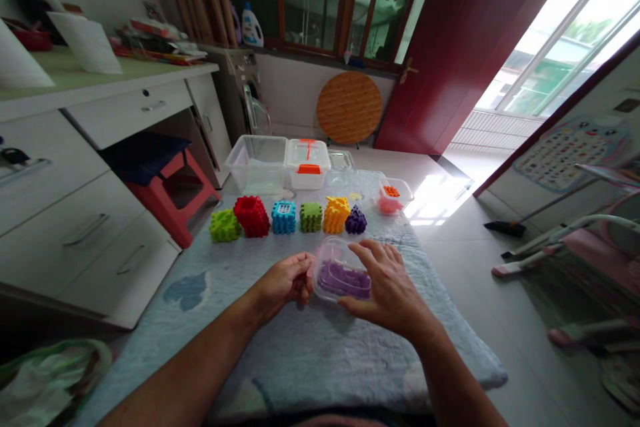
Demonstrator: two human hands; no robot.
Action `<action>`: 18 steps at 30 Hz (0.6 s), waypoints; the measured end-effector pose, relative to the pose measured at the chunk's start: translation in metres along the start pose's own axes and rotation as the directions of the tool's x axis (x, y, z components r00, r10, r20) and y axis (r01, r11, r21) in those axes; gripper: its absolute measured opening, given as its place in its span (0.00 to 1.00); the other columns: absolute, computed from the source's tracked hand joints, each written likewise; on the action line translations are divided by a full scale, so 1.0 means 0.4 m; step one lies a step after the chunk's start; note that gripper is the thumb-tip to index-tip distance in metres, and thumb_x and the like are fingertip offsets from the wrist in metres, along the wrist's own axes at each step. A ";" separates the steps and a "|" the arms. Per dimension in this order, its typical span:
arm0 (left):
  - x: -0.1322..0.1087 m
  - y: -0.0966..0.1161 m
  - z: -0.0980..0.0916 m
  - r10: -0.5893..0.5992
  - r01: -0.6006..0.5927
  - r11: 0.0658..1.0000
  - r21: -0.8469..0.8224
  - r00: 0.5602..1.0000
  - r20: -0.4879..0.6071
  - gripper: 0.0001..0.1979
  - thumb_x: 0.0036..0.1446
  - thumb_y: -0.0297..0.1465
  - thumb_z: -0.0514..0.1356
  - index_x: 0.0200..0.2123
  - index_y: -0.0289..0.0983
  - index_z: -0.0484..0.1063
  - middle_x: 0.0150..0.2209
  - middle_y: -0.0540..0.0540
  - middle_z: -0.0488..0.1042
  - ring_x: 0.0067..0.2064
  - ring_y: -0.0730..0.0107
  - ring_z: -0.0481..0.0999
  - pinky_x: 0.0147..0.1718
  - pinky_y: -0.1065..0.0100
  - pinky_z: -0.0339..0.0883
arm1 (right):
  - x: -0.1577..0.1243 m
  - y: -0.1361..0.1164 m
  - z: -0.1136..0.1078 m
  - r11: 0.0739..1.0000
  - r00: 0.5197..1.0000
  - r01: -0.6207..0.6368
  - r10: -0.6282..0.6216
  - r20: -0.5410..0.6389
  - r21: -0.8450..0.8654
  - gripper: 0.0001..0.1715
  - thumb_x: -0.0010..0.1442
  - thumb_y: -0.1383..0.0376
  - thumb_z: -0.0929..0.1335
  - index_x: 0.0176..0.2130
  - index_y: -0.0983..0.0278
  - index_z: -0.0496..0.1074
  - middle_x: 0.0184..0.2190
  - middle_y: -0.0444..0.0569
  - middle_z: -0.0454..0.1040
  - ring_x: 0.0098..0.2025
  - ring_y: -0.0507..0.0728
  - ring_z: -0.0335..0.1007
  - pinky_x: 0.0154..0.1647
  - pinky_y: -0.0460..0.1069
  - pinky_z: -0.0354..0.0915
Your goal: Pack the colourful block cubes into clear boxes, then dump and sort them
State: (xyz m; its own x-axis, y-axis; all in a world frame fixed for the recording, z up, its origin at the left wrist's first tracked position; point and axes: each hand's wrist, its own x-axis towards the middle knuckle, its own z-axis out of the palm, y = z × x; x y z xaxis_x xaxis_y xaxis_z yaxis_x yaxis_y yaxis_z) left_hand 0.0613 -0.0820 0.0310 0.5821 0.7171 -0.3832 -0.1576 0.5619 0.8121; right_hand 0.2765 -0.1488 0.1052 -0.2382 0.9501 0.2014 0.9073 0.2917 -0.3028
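While the left hand (287, 278) has its fingers clamped on the left edge of a lidded plastic box (334, 251), the right hand (387, 280) spans that box's right end, thumb and fingers spread apart; whether they press on it, I cannot tell. Purple pieces (340, 280) show through its clear lid. It is over the cloth-covered desk (320, 360), though I cannot tell whether it is set down or held slightly raised.

Just beyond the box stand a purple block (356, 221) and a yellow cube (337, 215). Beyond it to the left, the row runs on with an olive-green cube (311, 217), a blue cube (284, 217), a red cube (251, 217) and a lime-green block (225, 225). Beyond it to the right is a small tub (403, 195) of orange pieces (391, 191). Farthest beyond it are an open clear bin (257, 163) and, touching or just beside that bin, an orange-latched case (308, 177).
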 end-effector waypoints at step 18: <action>-0.006 0.018 -0.005 0.068 -0.062 0.995 0.083 0.995 -0.070 0.16 0.58 0.44 0.60 0.34 0.37 0.64 0.23 0.52 0.71 0.19 0.77 0.69 0.19 0.75 0.63 | -0.018 0.055 0.036 0.972 1.000 -0.001 0.002 -0.004 0.233 0.58 0.46 0.56 0.77 0.66 0.61 0.50 0.64 0.59 0.56 0.66 0.68 0.50 0.66 0.66 0.51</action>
State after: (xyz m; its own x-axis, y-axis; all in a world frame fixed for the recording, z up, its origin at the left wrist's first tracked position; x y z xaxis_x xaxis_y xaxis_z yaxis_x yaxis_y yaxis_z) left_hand 0.0571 -0.0787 0.0370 0.5126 0.7808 -0.3571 -0.1265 0.4800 0.8681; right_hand 0.2931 -0.1476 0.0837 -0.2352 0.9501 0.2048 0.8017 0.3088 -0.5118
